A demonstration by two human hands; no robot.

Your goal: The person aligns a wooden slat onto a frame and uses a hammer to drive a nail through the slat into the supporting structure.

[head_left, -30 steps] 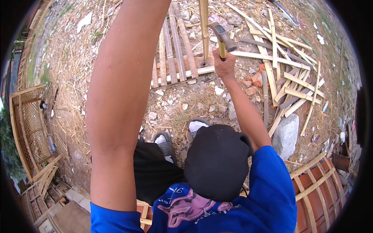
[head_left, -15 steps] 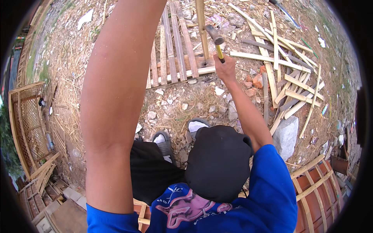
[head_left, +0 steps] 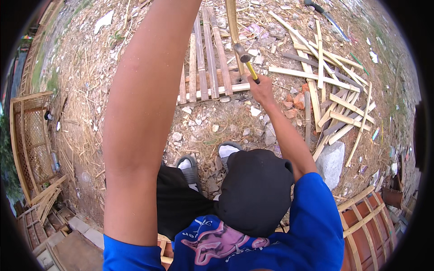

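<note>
Right hand grips the hammer, head toward eleven o'clock; blows should meet the stick squarely. Left hand unseen: cannot tell its hold.

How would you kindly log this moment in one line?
left hand: out of view; right hand: holds hammer; hammer head: near wooden strip

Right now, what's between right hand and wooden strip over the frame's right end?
The hammer, held in the right hand; head view shows its metal head overlapping the strip, contact unclear.
</note>
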